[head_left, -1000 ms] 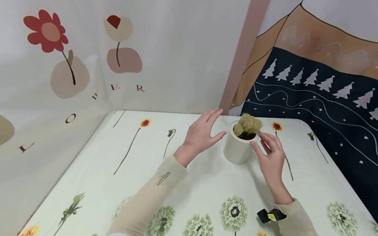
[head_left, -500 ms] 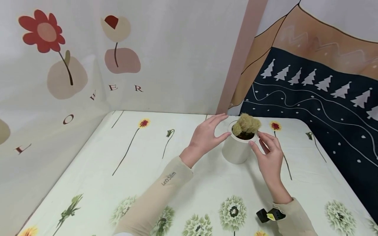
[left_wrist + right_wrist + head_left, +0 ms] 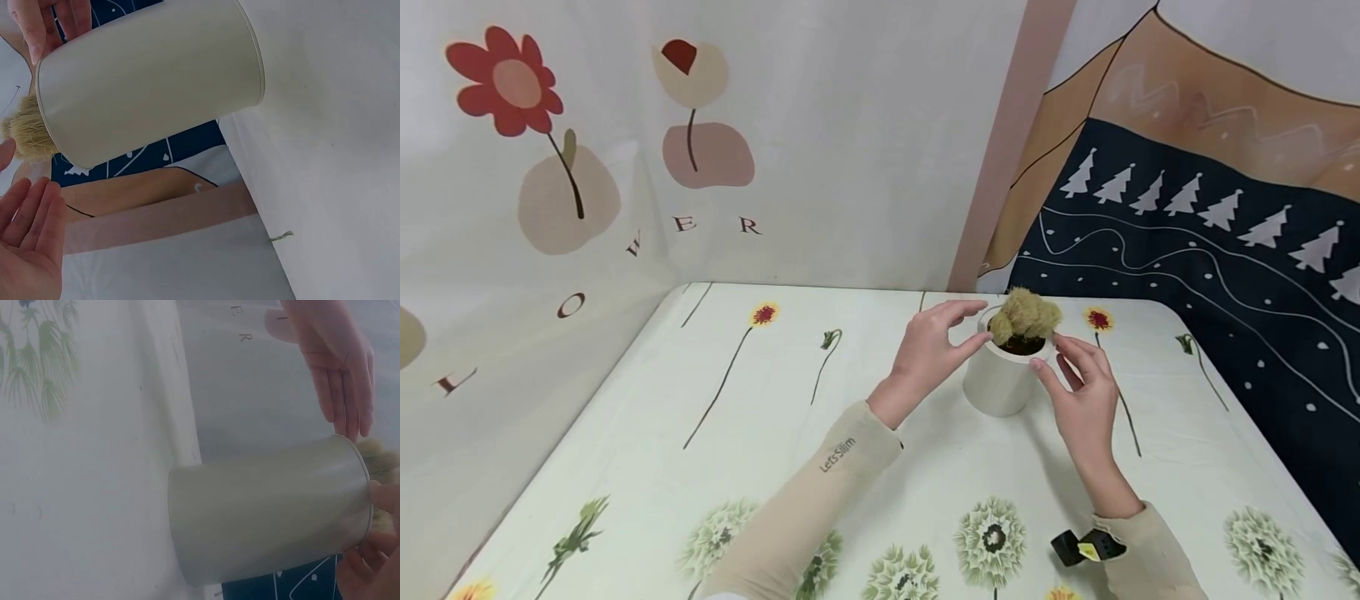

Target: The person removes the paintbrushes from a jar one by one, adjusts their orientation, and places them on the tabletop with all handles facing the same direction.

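A white cylindrical plant pot [image 3: 1000,385] stands upright on the table, with dark soil [image 3: 1024,343] and a fuzzy, yellow-green, lumpy plant [image 3: 1030,312] in it. My right hand [image 3: 1086,400] holds the pot's rim at the right, thumb on the near side and fingers bent around the far right. On the opposite side my left hand [image 3: 928,350] has its fingers extended by the rim, thumb tip close to the plant. In the left wrist view, that left hand [image 3: 31,244] has nothing in its grasp, and the plant [image 3: 28,131] pokes out past the rim.
A white cloth printed with flowers [image 3: 865,500] covers the table [image 3: 662,500]. Behind it hangs a pale curtain [image 3: 850,150] with flower prints and letters. A dark printed hanging [image 3: 1225,267] with white trees is at the right, just behind the pot.
My left hand has moved right to the pot's rim, its thumb closing in on the plant. My right hand and the pot have stayed in place; the view has shifted slightly.
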`<state>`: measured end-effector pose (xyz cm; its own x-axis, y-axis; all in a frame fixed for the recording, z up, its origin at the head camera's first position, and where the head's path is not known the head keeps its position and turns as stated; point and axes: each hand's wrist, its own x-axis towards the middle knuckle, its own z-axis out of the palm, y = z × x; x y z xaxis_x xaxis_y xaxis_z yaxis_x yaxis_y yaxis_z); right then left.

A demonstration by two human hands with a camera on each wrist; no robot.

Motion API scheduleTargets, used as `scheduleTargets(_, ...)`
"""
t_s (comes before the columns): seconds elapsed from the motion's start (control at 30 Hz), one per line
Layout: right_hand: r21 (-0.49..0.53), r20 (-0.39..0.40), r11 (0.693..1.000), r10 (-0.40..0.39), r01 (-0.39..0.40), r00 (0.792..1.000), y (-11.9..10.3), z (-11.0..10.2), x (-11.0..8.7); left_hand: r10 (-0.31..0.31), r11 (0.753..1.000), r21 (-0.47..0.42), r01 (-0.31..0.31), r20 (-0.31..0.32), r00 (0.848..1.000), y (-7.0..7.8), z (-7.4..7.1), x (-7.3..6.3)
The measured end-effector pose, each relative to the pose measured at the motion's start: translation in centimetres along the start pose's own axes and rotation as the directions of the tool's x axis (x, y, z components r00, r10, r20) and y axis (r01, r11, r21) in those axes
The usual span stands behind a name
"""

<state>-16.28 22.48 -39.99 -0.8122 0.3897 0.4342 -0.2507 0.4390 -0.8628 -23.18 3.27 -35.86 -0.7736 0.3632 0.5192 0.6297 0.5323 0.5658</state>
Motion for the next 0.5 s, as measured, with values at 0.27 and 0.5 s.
scheduleTargets(0.27,0.001,0.009,1.000,0.009,-0.009,1.000,-0.1,0.0,0.0,-0.016,0.986,-0.168,0.016,-0.003,1.000,0.1,0.7,0.3)
scheduleTargets(0.5,0.006,0.014,1.000,0.020,-0.020,1.000,-0.4,0.0,-0.1,-0.028,0.977,-0.210,0.029,0.008,1.000,0.2,1.2,0.5)
